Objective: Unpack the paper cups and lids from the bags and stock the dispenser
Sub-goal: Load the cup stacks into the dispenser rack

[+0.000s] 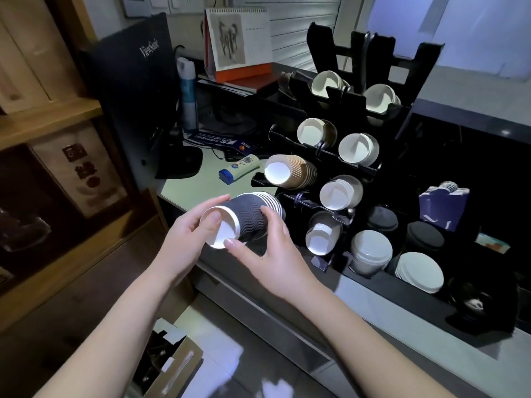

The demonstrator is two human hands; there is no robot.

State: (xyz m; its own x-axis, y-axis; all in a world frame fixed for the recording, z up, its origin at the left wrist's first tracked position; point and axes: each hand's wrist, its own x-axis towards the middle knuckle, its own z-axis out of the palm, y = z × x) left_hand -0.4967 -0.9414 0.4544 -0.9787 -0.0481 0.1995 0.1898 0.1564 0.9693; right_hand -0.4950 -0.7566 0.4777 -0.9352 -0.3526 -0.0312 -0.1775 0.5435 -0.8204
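Both hands' fingers (265, 215) curl around the black ripple-walled paper cup stack (247, 218); its long axis points beyond the fingertips toward the black tiered dispenser rack (370, 168).

We hold a sideways stack of dark wavy-ribbed paper cups (247, 218) in both hands, left hand (191, 239) and right hand (273, 254), beside the black tiered cup dispenser (388, 179).

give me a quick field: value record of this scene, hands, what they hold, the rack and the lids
left hand: grips the open end of the black cup stack, thumb inside the rim
right hand: fingers curled round the side of the stack
black cup stack: dark wavy-ribbed cups, nested, lying sideways at the dispenser's bottom left
dispenser: black tiered rack; white and brown cup stacks in its slots
lids: white and black stacks, lower right of the rack
counter: monitor, calendar and tube at its left end
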